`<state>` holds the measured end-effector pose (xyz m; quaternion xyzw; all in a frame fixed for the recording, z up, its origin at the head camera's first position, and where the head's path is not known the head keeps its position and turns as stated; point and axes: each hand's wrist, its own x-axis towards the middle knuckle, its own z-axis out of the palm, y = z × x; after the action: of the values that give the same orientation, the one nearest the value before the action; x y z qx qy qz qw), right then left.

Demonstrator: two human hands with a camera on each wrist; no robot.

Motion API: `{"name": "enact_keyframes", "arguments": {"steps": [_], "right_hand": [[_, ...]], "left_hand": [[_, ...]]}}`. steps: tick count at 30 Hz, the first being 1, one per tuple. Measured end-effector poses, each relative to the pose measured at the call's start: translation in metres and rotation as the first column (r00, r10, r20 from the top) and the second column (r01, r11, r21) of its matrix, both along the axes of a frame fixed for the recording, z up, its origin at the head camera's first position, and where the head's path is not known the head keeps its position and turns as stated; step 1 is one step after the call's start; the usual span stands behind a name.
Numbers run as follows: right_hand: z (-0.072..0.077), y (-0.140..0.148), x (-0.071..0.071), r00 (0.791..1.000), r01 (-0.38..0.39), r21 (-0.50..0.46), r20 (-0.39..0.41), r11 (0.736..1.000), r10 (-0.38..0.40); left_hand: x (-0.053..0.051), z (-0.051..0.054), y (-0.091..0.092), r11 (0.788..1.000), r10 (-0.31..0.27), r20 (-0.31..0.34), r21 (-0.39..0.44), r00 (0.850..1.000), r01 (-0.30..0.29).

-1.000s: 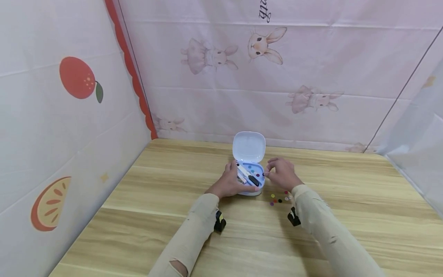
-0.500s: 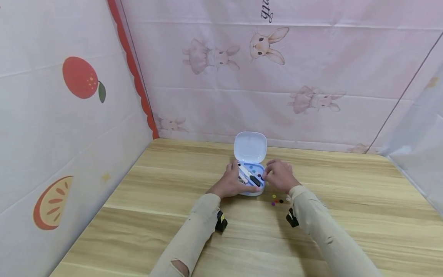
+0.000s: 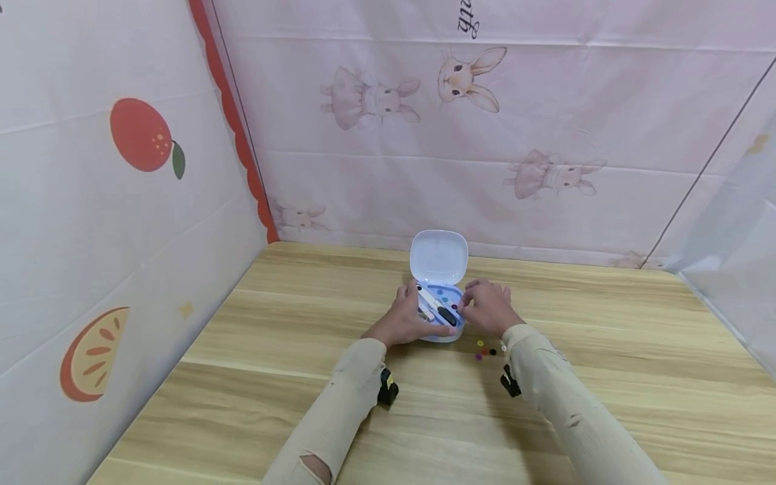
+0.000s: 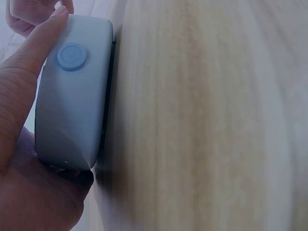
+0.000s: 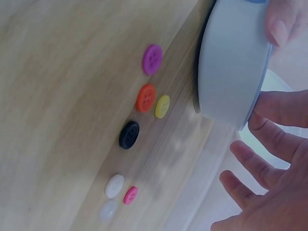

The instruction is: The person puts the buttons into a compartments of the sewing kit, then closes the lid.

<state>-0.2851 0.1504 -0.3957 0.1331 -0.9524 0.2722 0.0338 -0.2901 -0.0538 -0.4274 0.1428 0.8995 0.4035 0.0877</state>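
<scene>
A small box (image 3: pixel 439 335) with a blue tray stands with its white lid (image 3: pixel 439 257) raised. My left hand (image 3: pixel 405 320) grips its left side and front; in the left wrist view the thumb lies along the box wall (image 4: pixel 72 106), near a round blue catch (image 4: pixel 71 56). Inside lie a slim white tool with a black end (image 3: pixel 446 316) and several buttons (image 3: pixel 445 300). My right hand (image 3: pixel 488 306) reaches over the right rim. Its index and thumb tips are hidden in the box, so whether they pinch a button cannot be seen. The other fingers (image 5: pixel 248 161) are spread outside.
On the wooden table (image 3: pixel 424 431), right of the box, lie several loose buttons: purple (image 5: pixel 152 59), orange (image 5: pixel 146 97), yellow (image 5: pixel 162 106), black (image 5: pixel 129 134), pink (image 5: pixel 130 195) and whitish (image 5: pixel 114 186). A patterned cloth wall (image 3: pixel 376 202) rises behind the table.
My right hand, which held a dark button at the box's right rim, has shifted slightly inward, its fingertips over the tray. The left hand keeps its grip on the box.
</scene>
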Motion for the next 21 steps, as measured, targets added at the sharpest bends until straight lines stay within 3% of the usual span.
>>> {"name": "enact_keyframes", "arguments": {"steps": [21], "right_hand": [[-0.0014,-0.0010,-0.0007,0.999,0.014,0.020,-0.029,1.000,-0.013]], "left_hand": [[-0.0001,0.0025,0.0003,1.000,0.010,0.022,-0.013,1.000,-0.009]]}}
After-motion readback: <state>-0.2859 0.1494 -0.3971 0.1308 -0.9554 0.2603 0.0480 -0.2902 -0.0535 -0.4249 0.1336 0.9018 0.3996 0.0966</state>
